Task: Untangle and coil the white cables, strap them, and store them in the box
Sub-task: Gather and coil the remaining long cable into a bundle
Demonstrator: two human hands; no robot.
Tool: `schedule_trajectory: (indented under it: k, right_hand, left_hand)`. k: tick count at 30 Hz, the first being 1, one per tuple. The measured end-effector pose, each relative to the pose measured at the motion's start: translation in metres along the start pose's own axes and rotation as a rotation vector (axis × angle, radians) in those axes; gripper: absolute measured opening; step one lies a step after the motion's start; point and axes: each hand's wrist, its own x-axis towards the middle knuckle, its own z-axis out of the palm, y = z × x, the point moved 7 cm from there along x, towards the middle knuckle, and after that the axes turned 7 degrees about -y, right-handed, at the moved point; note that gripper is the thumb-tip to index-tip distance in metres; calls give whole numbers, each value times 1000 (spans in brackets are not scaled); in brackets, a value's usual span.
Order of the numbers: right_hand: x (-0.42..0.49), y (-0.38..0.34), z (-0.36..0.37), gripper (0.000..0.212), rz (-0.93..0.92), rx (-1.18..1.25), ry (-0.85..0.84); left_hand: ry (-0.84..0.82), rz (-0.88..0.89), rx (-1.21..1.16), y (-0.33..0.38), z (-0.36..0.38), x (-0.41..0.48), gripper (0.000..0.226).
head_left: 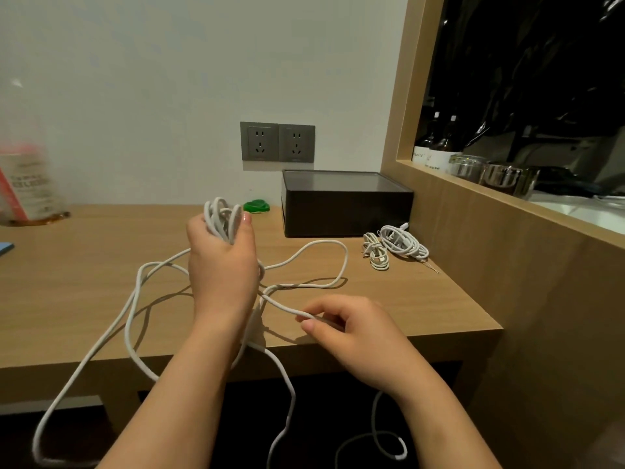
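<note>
My left hand (221, 262) grips a bunch of coiled loops of a long white cable (221, 216), held up over the wooden desk (84, 265). The rest of that cable (324, 265) sprawls in loose loops across the desk and hangs over its front edge toward the floor. My right hand (351, 328) pinches a strand of it near the front edge. Two small coiled white cables (375, 253) (404, 243) lie at the right beside the dark box (345, 211), which stands against the wall.
A green strap roll (257, 206) lies left of the box. Two grey wall sockets (277, 142) sit above it. A clear bottle (28, 184) stands at the far left. A wooden ledge (507, 198) on the right holds bottles and glass jars.
</note>
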Motion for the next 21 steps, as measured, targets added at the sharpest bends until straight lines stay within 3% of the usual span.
schedule_trajectory:
  k: [3,6,13,18,21]
  right_hand:
    - [-1,-6,3,14,-48,-66,-40]
    - [-3,-10,-3,11,-110,-74,34]
    - [-7,-2,-30,6,-175,-153,357]
    - [-14,6,-49,12,-196,-156,641]
    - [-16,5,-50,8,-206,-162,708]
  left_hand:
    - [-51,95,324,7,5,-1,21]
    - [-150,97,583,4,15,0,30]
    - [-459,91,718,-2,34,-5,51]
    - [-768,14,771,-6,41,-14,93]
    - [-866,53,860,-7,45,-18,99]
